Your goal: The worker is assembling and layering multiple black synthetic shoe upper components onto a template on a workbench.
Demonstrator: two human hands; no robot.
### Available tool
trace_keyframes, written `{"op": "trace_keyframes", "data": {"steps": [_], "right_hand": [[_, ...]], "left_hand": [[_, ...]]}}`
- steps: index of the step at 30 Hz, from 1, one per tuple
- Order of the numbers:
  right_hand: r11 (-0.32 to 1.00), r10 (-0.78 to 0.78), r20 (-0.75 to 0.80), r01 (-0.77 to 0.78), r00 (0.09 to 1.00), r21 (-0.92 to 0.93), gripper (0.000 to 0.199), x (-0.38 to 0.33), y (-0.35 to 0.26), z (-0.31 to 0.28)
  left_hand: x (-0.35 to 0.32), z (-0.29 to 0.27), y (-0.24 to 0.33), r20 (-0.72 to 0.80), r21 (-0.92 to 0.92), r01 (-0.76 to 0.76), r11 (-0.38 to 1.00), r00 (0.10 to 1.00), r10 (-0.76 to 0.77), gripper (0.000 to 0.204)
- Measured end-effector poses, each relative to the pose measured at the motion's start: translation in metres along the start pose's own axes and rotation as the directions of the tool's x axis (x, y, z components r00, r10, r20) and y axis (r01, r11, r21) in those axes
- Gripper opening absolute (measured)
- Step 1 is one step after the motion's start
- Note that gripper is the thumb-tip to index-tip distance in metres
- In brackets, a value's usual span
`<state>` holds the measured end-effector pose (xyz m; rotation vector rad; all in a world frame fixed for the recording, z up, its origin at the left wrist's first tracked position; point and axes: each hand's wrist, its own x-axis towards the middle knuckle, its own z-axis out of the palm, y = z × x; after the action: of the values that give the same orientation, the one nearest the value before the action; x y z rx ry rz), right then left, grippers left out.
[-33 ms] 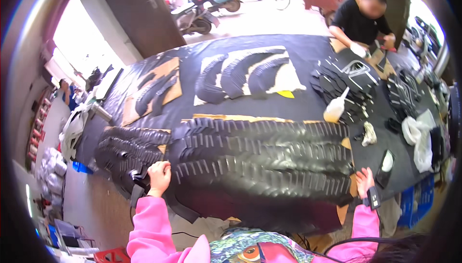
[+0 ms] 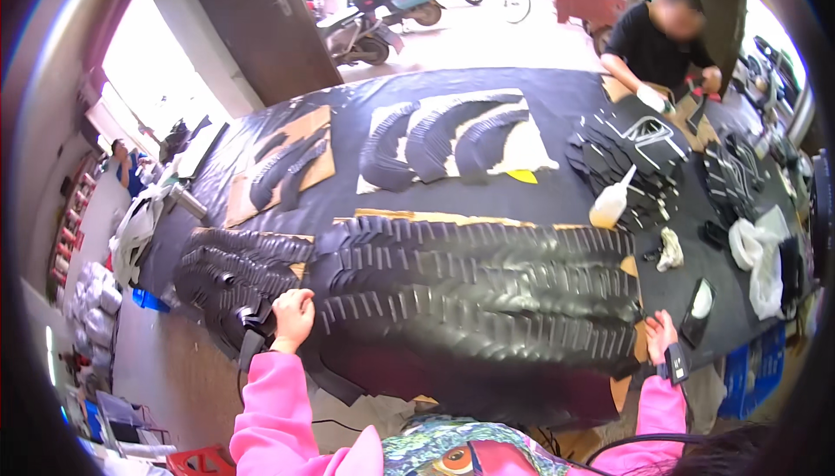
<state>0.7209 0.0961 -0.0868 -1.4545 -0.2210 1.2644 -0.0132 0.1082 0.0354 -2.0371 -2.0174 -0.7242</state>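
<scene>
Overlapping black strips (image 2: pixel 487 302) lie in long rows on a cardboard-backed board in front of me, their pale edges showing like steps. At the left end of these rows is my left hand (image 2: pixel 293 318), its fingers curled closed; what they hold, if anything, is hidden. A second, smaller batch of fanned black strips (image 2: pixel 228 276) lies just left of it. My right hand (image 2: pixel 660 337) is by the board's right edge, its fingers partly bent and apart, with nothing visible in it. A dark strap device (image 2: pixel 676 361) sits on my right wrist.
Farther back, curved black pieces (image 2: pixel 435 141) lie on a white sheet, others on cardboard (image 2: pixel 322 163). To the right are a squeeze bottle (image 2: pixel 611 204), stacked black pieces (image 2: pixel 622 150), a crumpled cloth (image 2: pixel 670 250) and a plastic bag (image 2: pixel 758 258). A co-worker (image 2: pixel 657 45) works at the far right.
The whole view has shifted slightly. My right hand's fingers are more bent than before; my left hand stays curled at the same end of the rows. The co-worker's hands have moved a little.
</scene>
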Motion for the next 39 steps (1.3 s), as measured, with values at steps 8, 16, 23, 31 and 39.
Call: {"op": "trace_keyframes", "data": {"steps": [8, 16, 23, 31, 39], "right_hand": [[0.881, -0.145, 0.121, 0.184, 0.982, -0.436, 0.01, 0.011, -0.006, 0.035], [0.732, 0.018, 0.217, 0.135, 0.976, -0.668, 0.025, -0.002, -0.027, 0.043], [0.86, -0.051, 0.071, 0.08, 0.996, -0.504, 0.012, -0.003, -0.016, 0.038], [0.28, -0.606, 0.239, 0.485, 0.759, -0.828, 0.012, -0.021, -0.012, 0.063], [0.024, -0.818, 0.25, 0.464, 0.518, -0.886, 0.013, 0.007, 0.007, -0.004]], "left_hand": [[0.054, 0.021, 0.01, 0.043, -0.21, -0.084, 0.974, 0.995, 0.095, 0.012], [0.112, 0.062, 0.03, 0.174, -0.358, -0.041, 0.933, 0.978, 0.11, 0.013], [0.176, 0.118, 0.041, 0.272, -0.284, 0.033, 0.958, 0.961, 0.048, 0.015], [0.22, 0.177, 0.089, 0.273, 0.054, -0.242, 0.969, 0.937, 0.219, 0.029], [0.26, 0.245, 0.172, 0.091, 0.278, -0.468, 0.839, 0.882, 0.462, 0.008]]}}
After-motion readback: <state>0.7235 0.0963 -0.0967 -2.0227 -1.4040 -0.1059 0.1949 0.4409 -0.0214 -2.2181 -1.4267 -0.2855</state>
